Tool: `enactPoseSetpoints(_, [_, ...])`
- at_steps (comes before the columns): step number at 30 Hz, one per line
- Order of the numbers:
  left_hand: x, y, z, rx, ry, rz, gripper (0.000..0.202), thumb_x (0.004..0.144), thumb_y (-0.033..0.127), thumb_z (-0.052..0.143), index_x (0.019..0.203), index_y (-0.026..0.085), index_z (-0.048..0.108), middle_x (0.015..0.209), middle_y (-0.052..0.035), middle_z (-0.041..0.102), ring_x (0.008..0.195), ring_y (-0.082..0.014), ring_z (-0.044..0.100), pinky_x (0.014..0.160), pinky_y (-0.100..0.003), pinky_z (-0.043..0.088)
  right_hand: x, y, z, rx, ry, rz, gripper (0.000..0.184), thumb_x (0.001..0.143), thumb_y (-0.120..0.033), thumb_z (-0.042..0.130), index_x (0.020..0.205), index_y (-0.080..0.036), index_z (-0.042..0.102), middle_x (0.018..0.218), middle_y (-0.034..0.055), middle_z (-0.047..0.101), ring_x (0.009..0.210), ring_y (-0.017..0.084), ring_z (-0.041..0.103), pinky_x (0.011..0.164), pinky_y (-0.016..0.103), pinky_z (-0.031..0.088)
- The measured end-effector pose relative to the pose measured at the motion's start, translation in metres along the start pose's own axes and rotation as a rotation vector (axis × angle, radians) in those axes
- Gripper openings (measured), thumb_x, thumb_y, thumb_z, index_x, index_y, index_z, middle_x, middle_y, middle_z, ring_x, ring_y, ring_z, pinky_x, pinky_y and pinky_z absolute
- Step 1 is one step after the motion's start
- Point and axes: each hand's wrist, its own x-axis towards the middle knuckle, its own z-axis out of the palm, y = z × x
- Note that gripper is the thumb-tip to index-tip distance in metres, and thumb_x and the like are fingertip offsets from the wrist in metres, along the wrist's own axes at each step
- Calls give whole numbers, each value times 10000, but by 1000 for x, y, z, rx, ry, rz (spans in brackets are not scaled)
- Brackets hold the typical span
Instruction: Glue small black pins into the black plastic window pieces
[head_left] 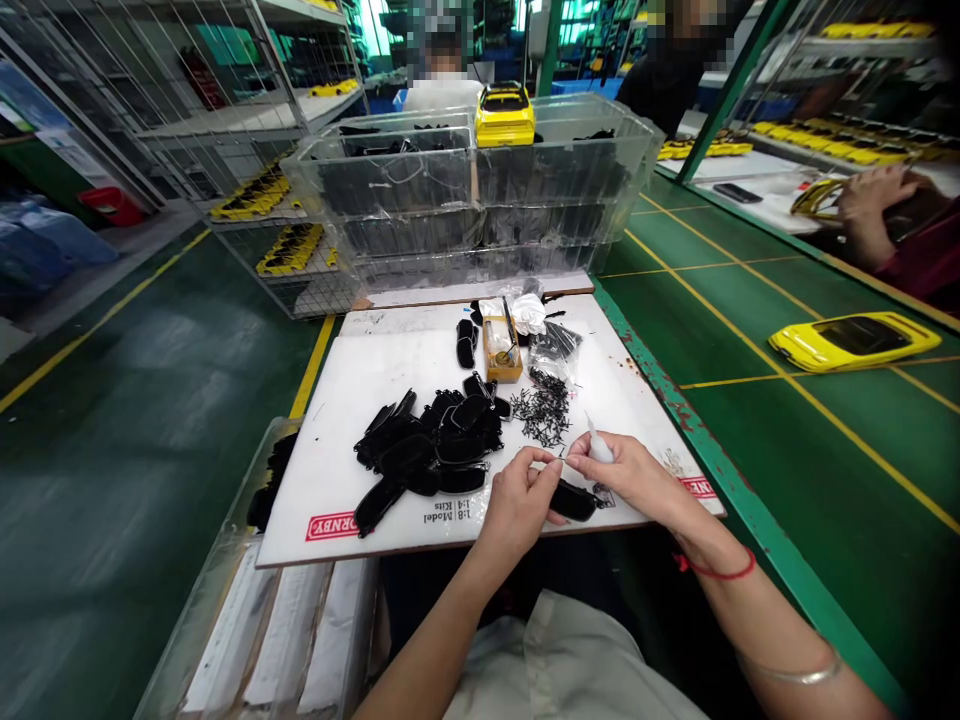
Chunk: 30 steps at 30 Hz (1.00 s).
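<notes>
We look down on a white board (375,370) laid as a worktop, its near edge printed with red and black lettering. At that edge our left hand (517,500) is curled shut on a black plastic part (574,500), which lies low over the board between the two hands. Our right hand (630,475) is pinched narrow around a small white tool (598,443), and the fingertips of both hands nearly meet above the part. A red cord (716,572) circles the right wrist. Left of the hands sits a heap of black parts (427,450), and behind the hands a scatter of dark screws (544,408). Farther back stand a small yellow box (501,352) and some plastic bags (525,310). A clear tray (225,560) sits below the board's left corner. To the right runs a green belt (750,330) marked with yellow lines, carrying a yellow car body (855,340). Beyond it a co-worker's hand (870,200) rests at another bench. Ahead, stacked clear bins (465,190) hold dark pieces, with a yellow toy car (505,113) on top. Wire shelving (247,180) with yellow pieces stands to the left above a green floor (135,340)
</notes>
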Motion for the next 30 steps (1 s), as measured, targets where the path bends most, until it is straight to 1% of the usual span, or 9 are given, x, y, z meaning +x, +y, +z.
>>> enactPoseSetpoints(3, [2,1,-1,26,1,-6,314,831,506,506,909,207,563,507,77,425,447,-138,627,384,-147,391,1,1,0,1,4,15,281,794,-446,585,781,-165,596,621,-37,495,593,108,427,555,232,334])
enactPoseSetpoints(6, [2,4,-1,20,19,4,289,826,486,519,861,206,582,483,85,360,413,-115,592,377,-145,393,0,0,0,50,-9,30,299,781,-462,603,774,-163,595,622,-31,501,595,110,435,566,236,342])
enactPoseSetpoints(9, [-1,8,0,-29,41,14,277,815,470,536,820,199,593,482,84,332,394,-95,551,376,-150,412,-4,-1,1,138,-22,58,312,775,-472,625,791,-162,593,620,-31,506,576,103,426,548,234,326])
enactPoseSetpoints(12, [-5,10,0,-81,27,16,282,815,465,537,830,190,601,510,71,387,429,-96,561,394,-160,448,-9,1,3,260,-52,100,329,774,-482,645,795,-161,579,609,-36,496,545,89,393,513,230,285])
enactPoseSetpoints(16, [-11,13,0,-96,-2,16,279,829,448,521,829,183,606,582,41,505,474,-103,581,416,-178,487,-14,-1,6,416,-91,111,321,756,-451,691,781,-156,566,610,-35,501,553,84,401,530,226,297])
enactPoseSetpoints(21, [-17,19,1,-149,5,20,263,824,425,528,799,174,603,570,46,496,439,-90,540,407,-201,510,-19,-6,8,546,-112,147,319,749,-434,711,774,-151,565,617,-27,506,566,84,422,544,226,310])
enactPoseSetpoints(24, [-19,22,2,-175,27,-5,268,817,427,535,785,167,592,578,46,506,410,-84,538,380,-188,488,-22,-5,8,547,-71,133,311,754,-430,709,770,-151,573,632,-17,523,585,92,441,558,230,330])
enactPoseSetpoints(27, [-20,23,1,-167,24,-37,265,820,425,529,791,168,583,589,43,538,389,-91,562,360,-172,459,-26,-2,8,491,-14,122,298,759,-428,703,804,-157,588,633,-17,533,578,93,441,552,232,334])
enactPoseSetpoints(30, [-21,24,1,-159,24,-49,257,821,419,526,796,169,580,588,40,550,398,-104,585,368,-170,460,-28,-1,8,414,25,132,319,735,-440,714,849,-165,601,630,-22,531,566,95,439,536,230,332])
